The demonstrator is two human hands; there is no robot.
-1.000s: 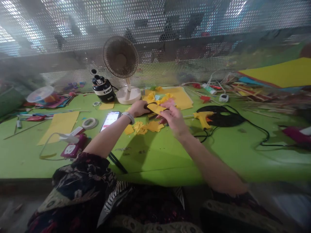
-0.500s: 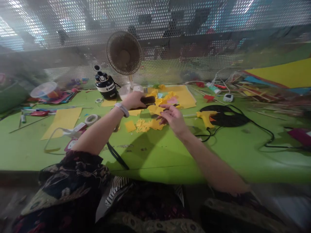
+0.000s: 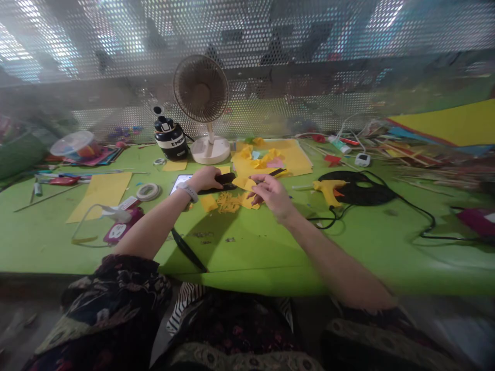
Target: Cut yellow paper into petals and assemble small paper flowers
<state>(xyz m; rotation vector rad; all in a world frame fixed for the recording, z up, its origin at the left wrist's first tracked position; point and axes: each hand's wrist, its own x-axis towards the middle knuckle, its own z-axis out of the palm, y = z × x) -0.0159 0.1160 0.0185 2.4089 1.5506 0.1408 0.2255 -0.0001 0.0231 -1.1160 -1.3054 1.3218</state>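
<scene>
My left hand (image 3: 206,178) rests on the green table (image 3: 251,247) with its fingers closed over a black-handled tool (image 3: 223,181) that looks like scissors. A white watch sits on that wrist. My right hand (image 3: 271,194) is just to the right, pinching a small yellow paper piece (image 3: 248,184) low over the table. A heap of yellow paper scraps (image 3: 229,202) lies between and below the two hands. A phone (image 3: 178,182) with a lit screen lies just left of my left hand.
Behind the hands stand a white desk fan (image 3: 201,103), a black bottle (image 3: 170,139) and a yellow sheet (image 3: 291,154) with paper bits. A yellow glue gun (image 3: 327,189) and black cable (image 3: 361,188) lie right. A tape roll (image 3: 147,191) and another yellow sheet (image 3: 99,191) lie left.
My left hand has drawn the black tool away from the yellow piece, down and left onto the table. My right hand has stayed put with the yellow piece, dropping slightly.
</scene>
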